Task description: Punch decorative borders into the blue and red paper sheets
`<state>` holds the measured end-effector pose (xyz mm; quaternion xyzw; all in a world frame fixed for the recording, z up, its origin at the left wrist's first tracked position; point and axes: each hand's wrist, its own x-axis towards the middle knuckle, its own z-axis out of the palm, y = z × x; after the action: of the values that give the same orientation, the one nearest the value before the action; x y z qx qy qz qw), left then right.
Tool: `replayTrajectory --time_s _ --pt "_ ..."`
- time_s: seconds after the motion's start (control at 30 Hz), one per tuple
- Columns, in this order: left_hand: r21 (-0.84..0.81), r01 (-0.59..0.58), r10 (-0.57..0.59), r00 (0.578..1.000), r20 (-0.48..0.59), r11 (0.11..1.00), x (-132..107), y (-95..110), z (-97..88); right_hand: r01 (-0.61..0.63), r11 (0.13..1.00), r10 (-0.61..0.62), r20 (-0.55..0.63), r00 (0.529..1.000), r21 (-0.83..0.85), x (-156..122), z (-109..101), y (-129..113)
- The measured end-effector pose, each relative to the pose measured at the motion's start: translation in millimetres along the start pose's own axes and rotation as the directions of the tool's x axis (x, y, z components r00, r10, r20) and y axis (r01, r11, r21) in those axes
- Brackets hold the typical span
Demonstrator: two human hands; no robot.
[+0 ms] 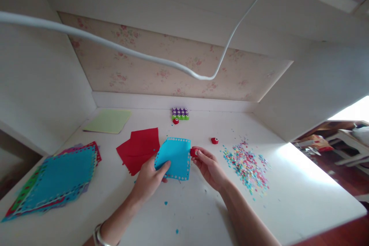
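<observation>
A blue sheet of paper (175,157), with a row of small punched holes along its edges, is gripped at its left side by my left hand (152,175), thumb on top. My right hand (208,167) pinches a small red craft punch (194,152) at the sheet's right edge. Another red craft punch (215,140) lies on the table just beyond my right hand. Red sheets of paper (142,142) lie behind and to the left of the blue sheet.
Purple and green craft punches (180,113) stand in rows near the back wall, a red one before them. Colourful paper bits (249,165) are heaped at right. Punched sheets (62,178) are stacked at left, and pale green paper (108,120) lies behind. A white cable (161,60) hangs across above.
</observation>
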<state>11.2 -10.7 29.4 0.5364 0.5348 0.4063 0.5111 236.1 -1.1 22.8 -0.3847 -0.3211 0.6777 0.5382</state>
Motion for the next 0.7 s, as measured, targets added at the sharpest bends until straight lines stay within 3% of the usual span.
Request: replayTrajectory --time_s 0.37,0.7 --pt "0.051 -0.042 0.042 0.999 0.009 0.998 1.0 -2.6 -1.5 0.007 0.999 -0.008 0.021 1.000 0.035 -1.4 0.0 -0.9" --pt "0.010 0.000 0.000 1.000 0.021 1.000 -0.4 1.6 -0.2 0.011 0.999 -0.011 0.007 1.000 0.031 -2.1 1.2 -1.8"
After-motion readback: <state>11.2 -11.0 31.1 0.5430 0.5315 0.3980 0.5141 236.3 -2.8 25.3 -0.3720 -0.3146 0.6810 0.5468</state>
